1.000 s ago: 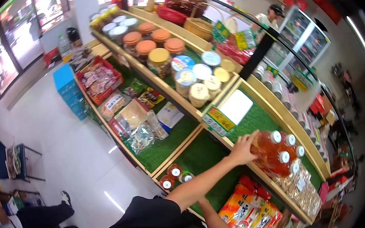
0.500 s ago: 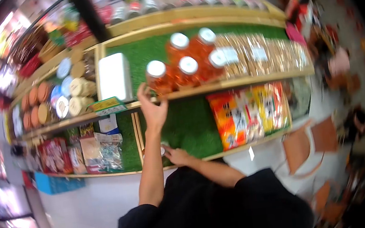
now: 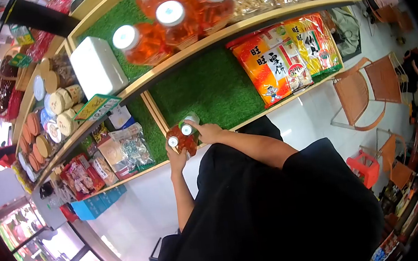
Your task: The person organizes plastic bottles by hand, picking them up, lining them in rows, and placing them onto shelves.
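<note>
Three small jars (image 3: 183,139) with white lids and dark red contents stand at the front edge of the lower shelf's green turf (image 3: 210,91). My left hand (image 3: 175,159) comes up from below and grips the left jar. Closed around the jars from the right, my right hand (image 3: 209,131) has its fingertips by the middle lid. The third jar's lid (image 3: 192,118) shows just behind my right hand. On the shelf above stand large orange bottles (image 3: 149,39) with white caps, which neither hand touches.
A white box (image 3: 96,66) sits left of the orange bottles. Orange and yellow snack bags (image 3: 276,61) lie on the lower shelf to the right. Packets and jars fill the shelves to the left. Brown chairs (image 3: 364,92) and a red stool (image 3: 365,167) stand on the white floor.
My left hand has dropped from the orange bottles on the upper shelf to the small jars below, joining my right hand. The view has tilted down and closer.
</note>
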Available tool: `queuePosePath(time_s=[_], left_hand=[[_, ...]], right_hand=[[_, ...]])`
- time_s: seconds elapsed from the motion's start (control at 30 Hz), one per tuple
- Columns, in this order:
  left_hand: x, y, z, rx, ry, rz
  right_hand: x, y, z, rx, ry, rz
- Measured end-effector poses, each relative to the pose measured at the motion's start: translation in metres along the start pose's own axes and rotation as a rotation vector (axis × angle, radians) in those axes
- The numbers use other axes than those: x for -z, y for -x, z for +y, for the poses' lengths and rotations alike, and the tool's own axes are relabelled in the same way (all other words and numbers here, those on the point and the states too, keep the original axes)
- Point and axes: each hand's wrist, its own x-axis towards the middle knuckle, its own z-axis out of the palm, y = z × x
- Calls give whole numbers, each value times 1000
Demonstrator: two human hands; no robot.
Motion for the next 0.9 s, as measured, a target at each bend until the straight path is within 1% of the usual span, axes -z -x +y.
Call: queuePosePath(time_s=[0.03, 0.07, 0.1, 0.13, 0.17, 0.2, 0.23, 0.3, 0.33, 0.37, 0.43, 0.5, 0.57, 0.6, 0.63, 0.67, 0.7, 0.73, 0.77, 0.83, 0.87, 0.9], left_hand=[[-8, 2, -2, 157, 167, -12], [-12, 6, 3, 317, 339, -22], [-11, 7, 15, 335, 363, -3], [-8, 7, 28, 375, 284, 16], [-7, 11, 34, 419, 207, 32], [-21, 12, 16, 343, 279, 67], [-34, 16, -2, 369, 305, 88], [-31, 19, 7, 374, 284, -41], [-28, 24, 16, 387, 275, 6], [-23, 27, 21, 396, 296, 20], [-11, 36, 28, 403, 276, -20], [14, 48, 49, 386, 334, -14], [29, 54, 55, 389, 273, -47], [40, 55, 66, 364, 241, -28], [48, 59, 77, 352, 215, -12], [51, 61, 81, 312, 226, 9], [65, 62, 97, 303, 215, -13], [74, 65, 107, 267, 194, -34], [83, 65, 116, 225, 169, -52], [104, 68, 139, 192, 139, -76], [114, 71, 151, 167, 106, -109], [122, 72, 161, 154, 102, -110]], right_hand=[[-2, -2, 0, 7, 18, -15], [-8, -5, 2, -1, -29, 17], [-13, -9, 5, -8, -73, 48], [-18, -12, 9, 4, -45, 23], [-25, -12, 14, -26, -234, 83], [-32, -11, 18, -60, -421, 141], [-38, -12, 22, -53, -391, 111], [-47, -15, 30, -213, -582, 163], [-52, -17, 34, -278, -637, 170], [-49, -15, 32, -271, -614, 159], [-44, -4, 21, -454, -707, -216], [-69, 7, 35, -100, -338, -380], [-86, 24, 39, 322, -98, -126], [-48, 38, -3, 122, -31, -274], [-42, 41, -7, 108, -5, -196], [-14, 47, -27, 109, -42, -216], [10, 52, -47, 112, -84, -236], [10, 52, -41, 191, 47, -92], [19, 53, -46, 196, 56, -87], [45, 65, -64, 279, 258, -165], [53, 72, -65, 387, 245, -52], [63, 80, -69, 384, 246, -38]])
